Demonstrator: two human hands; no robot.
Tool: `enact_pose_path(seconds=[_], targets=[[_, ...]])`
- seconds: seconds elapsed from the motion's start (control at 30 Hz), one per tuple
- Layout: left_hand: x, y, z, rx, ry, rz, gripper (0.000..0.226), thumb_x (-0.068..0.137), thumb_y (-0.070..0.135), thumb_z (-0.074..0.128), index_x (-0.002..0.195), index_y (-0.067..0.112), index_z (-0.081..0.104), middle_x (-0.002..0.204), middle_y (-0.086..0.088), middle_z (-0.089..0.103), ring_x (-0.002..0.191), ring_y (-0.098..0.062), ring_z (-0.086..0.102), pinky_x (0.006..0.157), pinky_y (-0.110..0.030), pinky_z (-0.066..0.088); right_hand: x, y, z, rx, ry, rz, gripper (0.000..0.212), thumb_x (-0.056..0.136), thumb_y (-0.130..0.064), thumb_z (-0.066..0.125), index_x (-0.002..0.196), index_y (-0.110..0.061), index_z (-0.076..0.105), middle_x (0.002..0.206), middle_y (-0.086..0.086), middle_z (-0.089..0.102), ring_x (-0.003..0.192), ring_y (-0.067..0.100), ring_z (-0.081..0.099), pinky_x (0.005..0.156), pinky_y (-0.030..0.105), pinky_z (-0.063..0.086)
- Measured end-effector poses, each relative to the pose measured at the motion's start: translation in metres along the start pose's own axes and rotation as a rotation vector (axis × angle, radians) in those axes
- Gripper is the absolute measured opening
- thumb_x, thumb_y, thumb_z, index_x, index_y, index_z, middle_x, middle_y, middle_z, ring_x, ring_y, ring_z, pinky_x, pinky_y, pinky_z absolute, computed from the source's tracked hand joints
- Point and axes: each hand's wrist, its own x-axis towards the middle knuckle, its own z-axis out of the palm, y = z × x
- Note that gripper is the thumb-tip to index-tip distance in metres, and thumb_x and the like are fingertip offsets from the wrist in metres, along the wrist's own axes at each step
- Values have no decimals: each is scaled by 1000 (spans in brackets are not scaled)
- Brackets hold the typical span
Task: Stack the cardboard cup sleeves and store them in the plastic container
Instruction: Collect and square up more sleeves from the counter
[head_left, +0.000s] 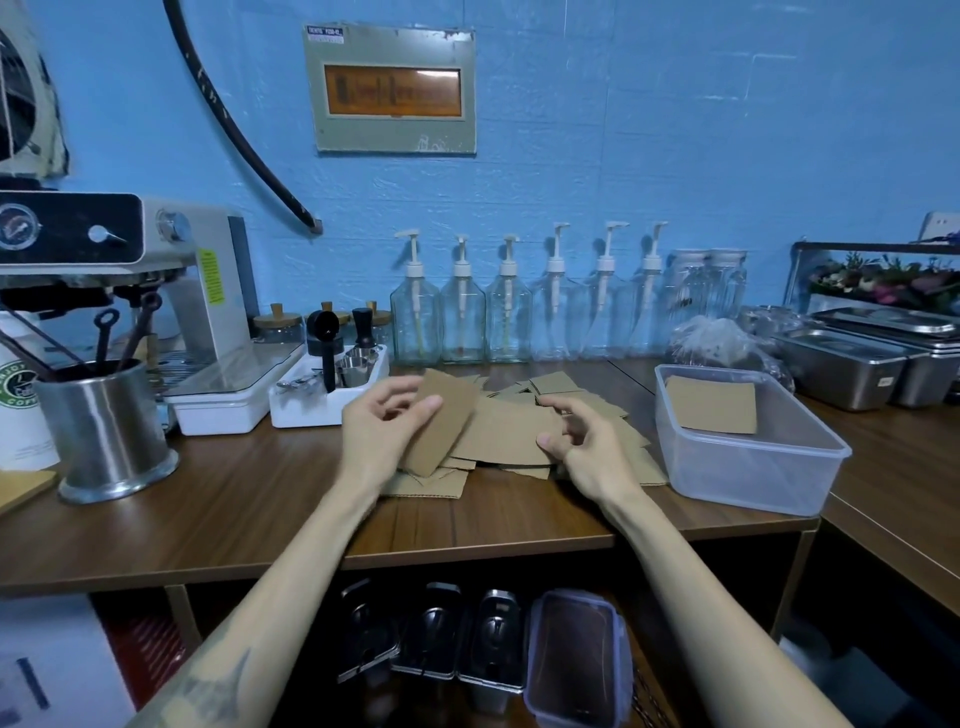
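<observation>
A loose pile of flat brown cardboard cup sleeves (511, 434) lies on the wooden counter (218, 514) in front of me. My left hand (379, 428) holds one sleeve (441, 423) tilted up off the pile, thumb against its face. My right hand (587, 449) hovers over the right side of the pile with fingers loosely curled, its thumb touching a sleeve's edge. To the right stands a clear plastic container (748, 467) with a sleeve (711, 405) lying flat inside it.
A white tool tray (311, 402) and a steel utensil cup (109, 431) stand at the left by an espresso machine (156, 260). Pump bottles (509, 317) line the blue wall. Steel pans (852, 364) sit behind the container.
</observation>
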Motion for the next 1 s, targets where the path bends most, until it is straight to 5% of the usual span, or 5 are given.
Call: enact_pose_path(seconds=[0.27, 0.4, 0.53, 0.77, 1.0], targets=[[-5, -18, 9, 467, -358, 238, 48, 81, 17, 78, 126, 28, 64, 125, 4, 45, 123, -2, 46, 105, -9, 30, -6, -10, 1, 14, -146, -52, 49, 91, 10, 58, 123, -27, 61, 66, 8, 43, 56, 14, 45, 56, 21, 49], [-7, -19, 9, 509, -390, 125, 64, 82, 26, 78, 138, 32, 48, 129, 11, 46, 118, -2, 46, 98, -13, 35, -6, -12, 2, 16, -231, -29, 61, 86, 18, 50, 123, -29, 60, 79, 14, 56, 62, 19, 51, 59, 20, 48], [-9, -20, 12, 511, -415, 103, 53, 83, 28, 77, 130, 31, 53, 128, 11, 53, 120, -2, 46, 105, -24, 36, -5, -11, 4, -27, -276, -16, 53, 88, 9, 52, 123, -30, 61, 64, -15, 61, 56, 12, 56, 65, 23, 48], [-11, -20, 12, 602, -399, 78, 38, 82, 44, 74, 114, 39, 55, 122, 18, 56, 115, -4, 50, 85, -18, 35, -6, -8, 10, -98, -267, -78, 46, 85, -10, 73, 109, -47, 62, 73, 8, 47, 62, 17, 52, 71, 34, 48], [-5, -25, -5, 546, -252, 120, 38, 89, 49, 64, 123, 37, 53, 102, 13, 59, 99, -6, 56, 89, -34, 48, -4, -7, 3, -24, -113, -56, 41, 87, -6, 71, 115, -36, 64, 62, 3, 44, 69, 16, 47, 79, 12, 42]])
